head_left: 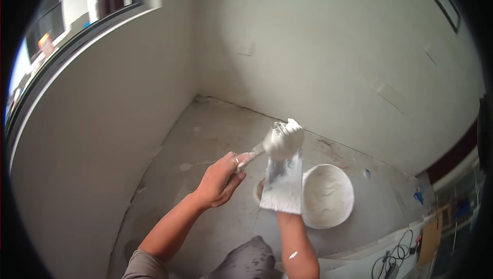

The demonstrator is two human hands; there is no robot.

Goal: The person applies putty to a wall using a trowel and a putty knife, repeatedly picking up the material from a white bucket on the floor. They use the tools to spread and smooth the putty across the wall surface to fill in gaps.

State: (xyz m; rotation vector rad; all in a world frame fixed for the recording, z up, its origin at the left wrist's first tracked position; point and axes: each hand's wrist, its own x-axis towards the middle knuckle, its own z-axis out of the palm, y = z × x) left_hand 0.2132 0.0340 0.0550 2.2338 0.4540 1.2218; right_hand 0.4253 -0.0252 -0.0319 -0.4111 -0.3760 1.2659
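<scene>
In the head view, my left hand (221, 179) is closed round the handle of a putty knife (251, 158), whose head carries a thick lump of white paste (285, 137). This lump sits over the upper part of a wide, paste-smeared trowel blade (281, 186); whether they touch I cannot tell. My right forearm (295, 245) runs up under the blade, which hides that hand and its fingers. A white bucket (328, 197) of similar paste stands on the grey floor just right of the blade, and another round item, partly hidden, shows left of it.
Pale walls (334, 48) meet in the corner ahead, with a window (77, 37) at upper left. At lower right are a coiled cable (390, 258), a cardboard piece (431, 235) and other items. A small blue object (418, 195) lies near the right wall.
</scene>
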